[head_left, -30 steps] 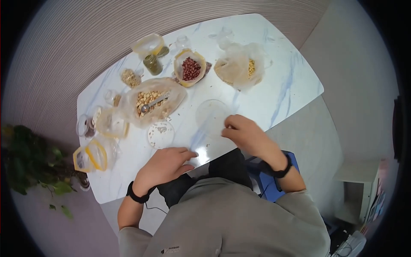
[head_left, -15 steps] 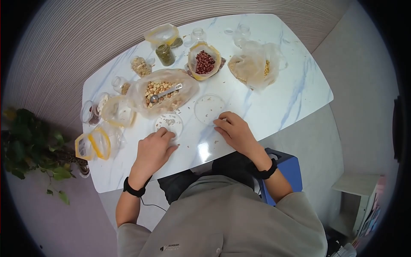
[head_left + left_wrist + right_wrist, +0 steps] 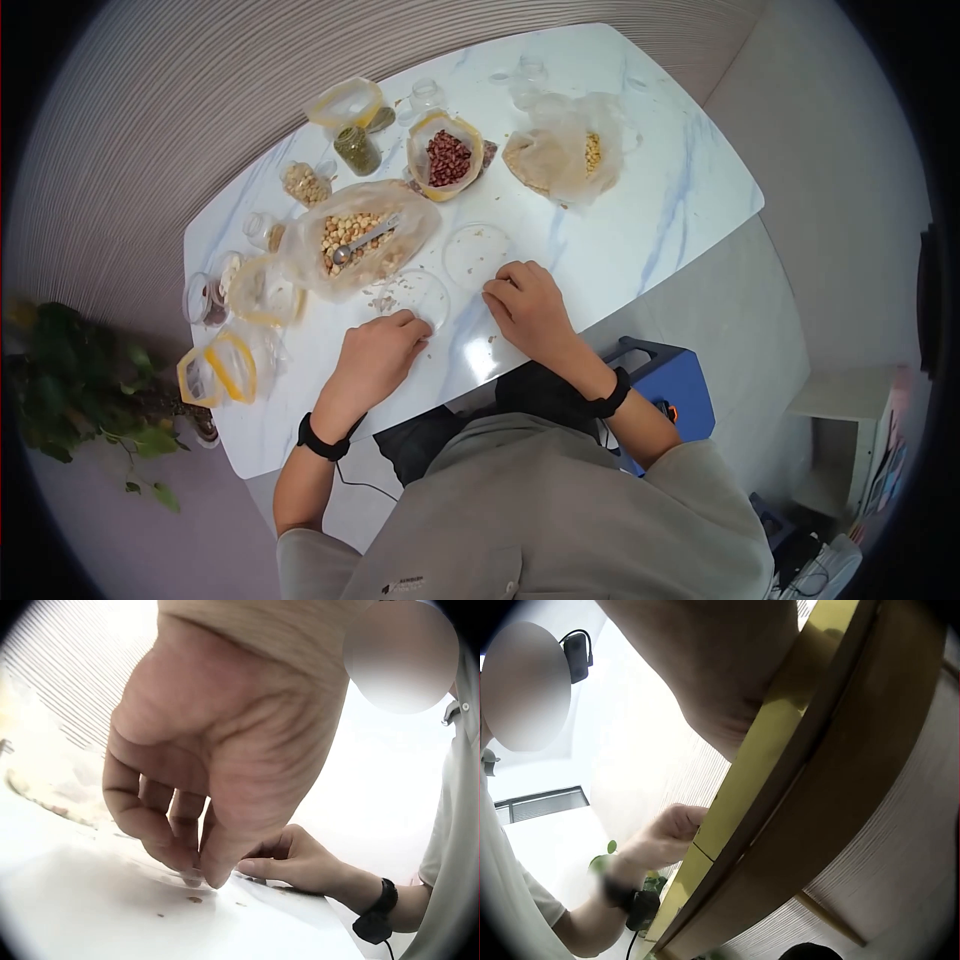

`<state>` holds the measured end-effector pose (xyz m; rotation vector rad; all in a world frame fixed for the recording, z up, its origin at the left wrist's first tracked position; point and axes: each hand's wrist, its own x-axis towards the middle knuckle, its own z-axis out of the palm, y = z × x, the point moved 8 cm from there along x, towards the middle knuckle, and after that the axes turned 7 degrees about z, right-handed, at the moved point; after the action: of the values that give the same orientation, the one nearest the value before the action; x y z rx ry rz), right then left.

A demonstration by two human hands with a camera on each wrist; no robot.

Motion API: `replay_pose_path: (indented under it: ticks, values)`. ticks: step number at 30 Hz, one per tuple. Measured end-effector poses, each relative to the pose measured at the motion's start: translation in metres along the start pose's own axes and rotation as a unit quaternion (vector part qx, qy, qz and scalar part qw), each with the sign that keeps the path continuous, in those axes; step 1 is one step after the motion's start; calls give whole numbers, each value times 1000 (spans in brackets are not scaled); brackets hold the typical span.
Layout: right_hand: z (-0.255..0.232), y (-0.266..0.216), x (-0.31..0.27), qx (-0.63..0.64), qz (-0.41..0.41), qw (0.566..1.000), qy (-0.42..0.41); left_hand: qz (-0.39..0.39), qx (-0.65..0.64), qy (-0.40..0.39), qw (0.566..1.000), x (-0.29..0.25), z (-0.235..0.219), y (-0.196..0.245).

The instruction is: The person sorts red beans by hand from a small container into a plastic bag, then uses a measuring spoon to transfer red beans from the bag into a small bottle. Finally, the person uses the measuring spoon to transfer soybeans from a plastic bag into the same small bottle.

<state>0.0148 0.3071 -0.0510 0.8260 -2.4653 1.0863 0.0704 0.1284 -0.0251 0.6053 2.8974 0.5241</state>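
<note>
Two clear round discs lie on the marble-patterned table. My left hand (image 3: pixel 375 360) pinches the near rim of the left disc (image 3: pixel 418 285), which holds small bits; the left wrist view shows thumb and fingertips of this hand (image 3: pixel 225 750) meeting at the thin rim (image 3: pixel 161 870). The right disc (image 3: pixel 478 240) carries a few crumbs, and my right hand (image 3: pixel 535 315) holds its near edge between thumb and fingers. In the right wrist view the table edge hides the fingertips of the right hand (image 3: pixel 727 667).
Behind the discs stand an open bag of nuts (image 3: pixel 305 240) with a metal spoon (image 3: pixel 370 238), a bag of red beans (image 3: pixel 415 150) and a bag with yellow kernels (image 3: pixel 560 150). Several jars, one of green contents (image 3: pixel 357 152), and yellow-rimmed bags (image 3: pixel 230 365) line the left and back.
My left hand has come forward from the table's front edge to the left disc, which has shifted right, leaving bits beside it. My right hand and its disc have moved left, closer to it.
</note>
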Motion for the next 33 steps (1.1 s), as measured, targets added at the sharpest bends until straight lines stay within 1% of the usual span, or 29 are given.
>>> replay_pose_path:
  ticks: [3,6,9,12,15,18,21,24,28,33]
  values:
    - [-12,13,-4,-50,71,995,58,61,-47,-4,997,13,2,7]
    - [-19,20,-6,-63,113,986,103,95,-50,10,994,27,-4,14]
    - [-25,15,-4,-49,114,985,116,109,-83,16,990,37,-6,14]
    - [-16,22,-6,-26,114,989,85,83,-105,-35,990,49,-3,5]
    - [-12,27,-6,-22,128,989,73,148,-98,-9,984,62,-3,0]
    - [-14,30,-4,-31,127,987,96,152,-124,11,981,72,-4,-5]
    - [-19,30,-1,-36,144,981,122,148,-155,14,977,77,-6,-7]
    - [-15,32,-1,-23,146,984,96,158,-137,24,978,78,-7,-11]
    - [-15,27,4,-51,128,987,83,139,-44,-21,989,76,-3,-17]
    - [-13,23,6,-77,122,987,70,122,26,-59,990,65,1,-14]
